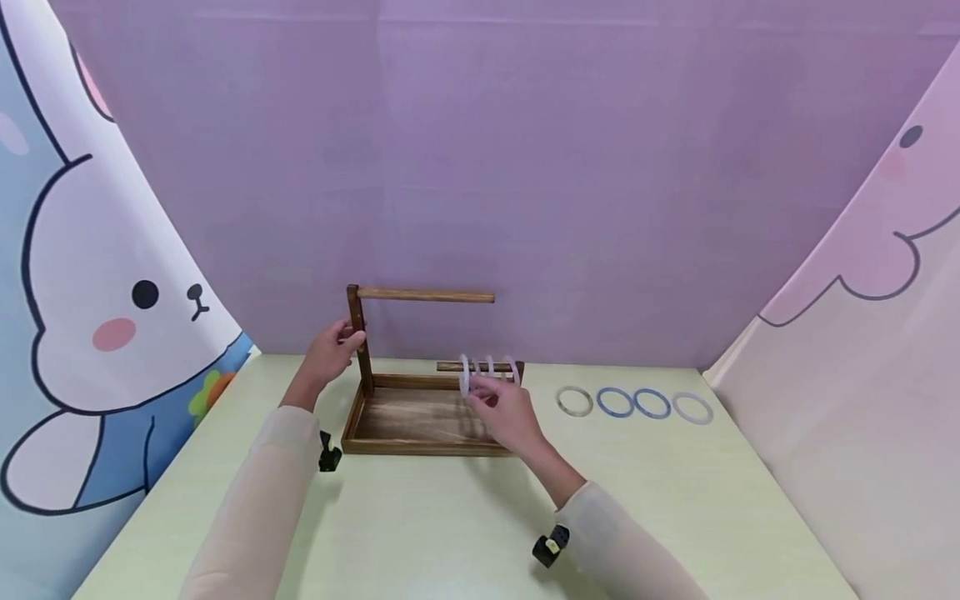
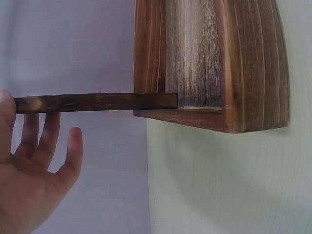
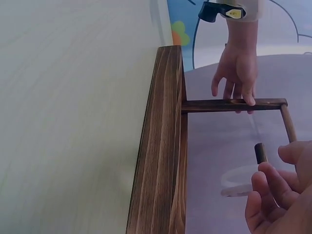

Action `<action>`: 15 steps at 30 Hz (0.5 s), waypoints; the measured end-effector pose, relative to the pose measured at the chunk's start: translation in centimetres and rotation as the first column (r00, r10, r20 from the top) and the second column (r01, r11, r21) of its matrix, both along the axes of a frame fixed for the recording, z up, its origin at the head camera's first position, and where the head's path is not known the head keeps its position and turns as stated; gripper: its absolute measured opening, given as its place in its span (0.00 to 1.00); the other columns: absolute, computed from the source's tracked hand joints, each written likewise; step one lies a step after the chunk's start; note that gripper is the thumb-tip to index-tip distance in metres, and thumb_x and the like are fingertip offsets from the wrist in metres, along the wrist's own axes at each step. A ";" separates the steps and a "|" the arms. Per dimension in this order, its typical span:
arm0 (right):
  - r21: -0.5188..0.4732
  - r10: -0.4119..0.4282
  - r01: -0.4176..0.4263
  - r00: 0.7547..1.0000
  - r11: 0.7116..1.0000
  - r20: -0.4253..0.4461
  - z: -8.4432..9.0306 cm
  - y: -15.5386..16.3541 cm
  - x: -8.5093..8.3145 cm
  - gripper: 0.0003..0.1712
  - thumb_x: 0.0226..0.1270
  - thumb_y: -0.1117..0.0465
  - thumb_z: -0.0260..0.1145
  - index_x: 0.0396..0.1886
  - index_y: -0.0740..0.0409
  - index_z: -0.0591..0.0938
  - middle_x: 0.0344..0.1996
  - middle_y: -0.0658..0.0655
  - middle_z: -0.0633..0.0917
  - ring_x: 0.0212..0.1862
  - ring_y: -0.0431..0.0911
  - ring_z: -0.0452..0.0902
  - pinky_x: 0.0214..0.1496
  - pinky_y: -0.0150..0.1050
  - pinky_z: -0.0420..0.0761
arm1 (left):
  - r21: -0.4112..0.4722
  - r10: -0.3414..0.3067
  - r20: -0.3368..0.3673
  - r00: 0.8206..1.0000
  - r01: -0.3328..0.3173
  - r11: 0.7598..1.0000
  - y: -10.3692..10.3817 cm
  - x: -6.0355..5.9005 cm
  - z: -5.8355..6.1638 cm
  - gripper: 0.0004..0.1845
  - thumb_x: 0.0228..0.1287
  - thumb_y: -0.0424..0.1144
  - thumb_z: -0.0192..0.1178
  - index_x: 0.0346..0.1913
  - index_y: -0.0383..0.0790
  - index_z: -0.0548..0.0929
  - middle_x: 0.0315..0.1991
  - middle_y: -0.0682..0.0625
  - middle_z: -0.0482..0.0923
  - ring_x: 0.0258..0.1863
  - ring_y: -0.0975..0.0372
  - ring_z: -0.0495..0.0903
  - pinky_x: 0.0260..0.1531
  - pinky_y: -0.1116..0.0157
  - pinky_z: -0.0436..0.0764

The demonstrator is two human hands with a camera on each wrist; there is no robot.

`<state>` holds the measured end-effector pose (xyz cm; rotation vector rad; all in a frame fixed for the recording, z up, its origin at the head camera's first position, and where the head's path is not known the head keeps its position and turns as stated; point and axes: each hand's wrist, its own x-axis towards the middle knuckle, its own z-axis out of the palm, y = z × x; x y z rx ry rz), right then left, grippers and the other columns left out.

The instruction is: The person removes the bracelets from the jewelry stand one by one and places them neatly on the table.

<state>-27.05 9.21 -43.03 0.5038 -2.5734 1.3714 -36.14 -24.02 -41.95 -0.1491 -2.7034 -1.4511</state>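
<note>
A dark wooden bangle stand [image 1: 427, 448] has a tray base, a tall left post with an upper bar, and a lower bar at the right. My left hand [image 1: 330, 354] holds the tall post [image 2: 97, 101], thumb on one side and fingers on the other. Several pale, translucent bangles [image 1: 465, 377] hang on the lower bar [image 1: 450, 367]. My right hand [image 1: 510, 412] is at that bar's free end, its fingertips by the leftmost bangle. In the right wrist view a whitish bangle [image 3: 236, 191] lies beside the loosely bent fingers, thumb and index apart; contact is hard to tell.
Right of the stand, a row of bangles lies flat on the pale green table [image 1: 420, 525]: a greyish one [image 1: 559, 408], two blue ones [image 1: 601, 409] and a pale lilac one [image 1: 693, 421]. A purple backdrop [image 1: 600, 208] rises behind; printed cloths [image 1: 112, 250] flank both sides.
</note>
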 end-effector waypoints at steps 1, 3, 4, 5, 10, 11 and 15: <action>0.000 -0.002 0.002 1.000 1.000 0.001 0.0 -0.1 0.0 0.19 0.69 0.61 0.69 0.58 0.58 0.85 0.39 0.55 0.91 0.37 0.42 0.84 0.38 0.31 0.83 | -0.001 0.000 -0.001 1.000 0.000 1.000 0.0 0.0 0.0 0.35 0.82 0.54 0.45 0.81 0.38 0.53 0.74 0.31 0.64 0.69 0.38 0.70 0.62 0.42 0.79; 0.001 -0.008 0.008 1.000 1.000 0.000 -0.2 -0.2 -0.1 0.18 0.69 0.61 0.69 0.57 0.58 0.85 0.40 0.55 0.91 0.37 0.43 0.84 0.38 0.31 0.83 | -0.002 -0.003 -0.002 1.000 0.003 1.000 0.0 -0.1 0.0 0.35 0.82 0.53 0.45 0.81 0.38 0.54 0.73 0.31 0.64 0.69 0.38 0.70 0.61 0.42 0.79; 0.003 -0.014 0.014 1.000 1.000 -0.002 -0.2 -0.3 -0.1 0.18 0.69 0.61 0.69 0.57 0.58 0.85 0.40 0.56 0.91 0.38 0.44 0.85 0.39 0.32 0.84 | -0.003 -0.004 -0.003 1.000 0.004 1.000 0.0 -0.1 0.0 0.35 0.82 0.53 0.45 0.81 0.38 0.54 0.73 0.31 0.65 0.69 0.38 0.70 0.61 0.42 0.79; 0.007 -0.021 0.021 1.000 1.000 -0.003 -0.2 -0.4 -0.1 0.18 0.69 0.61 0.69 0.57 0.58 0.85 0.40 0.56 0.91 0.38 0.44 0.85 0.40 0.33 0.84 | -0.002 -0.005 -0.005 1.000 0.005 1.000 0.0 -0.1 -0.1 0.35 0.82 0.53 0.45 0.81 0.38 0.54 0.73 0.30 0.65 0.69 0.38 0.70 0.61 0.42 0.79; 0.033 -0.046 0.046 0.999 0.998 0.005 -0.3 -1.0 0.0 0.18 0.69 0.60 0.68 0.57 0.57 0.85 0.43 0.56 0.91 0.40 0.46 0.88 0.44 0.36 0.87 | 0.008 -0.010 -0.014 1.000 0.011 1.000 0.0 -0.1 -0.1 0.33 0.82 0.51 0.45 0.80 0.36 0.56 0.72 0.30 0.66 0.68 0.38 0.71 0.61 0.42 0.79; 0.035 -0.051 0.051 0.999 0.998 0.013 -0.3 -1.1 0.0 0.18 0.69 0.60 0.68 0.57 0.57 0.85 0.43 0.56 0.91 0.41 0.47 0.88 0.44 0.38 0.87 | 0.011 -0.011 -0.015 1.000 0.011 1.000 0.0 -0.1 -0.1 0.33 0.82 0.51 0.45 0.80 0.36 0.57 0.72 0.30 0.66 0.68 0.38 0.71 0.60 0.42 0.79; 0.035 -0.082 0.081 0.996 0.996 0.024 -0.3 -1.7 0.2 0.18 0.69 0.60 0.69 0.57 0.56 0.85 0.45 0.56 0.91 0.44 0.49 0.89 0.49 0.44 0.87 | 0.009 -0.014 -0.015 1.000 0.015 1.000 0.0 -0.2 -0.1 0.34 0.82 0.52 0.45 0.80 0.36 0.56 0.72 0.30 0.65 0.69 0.38 0.70 0.61 0.42 0.79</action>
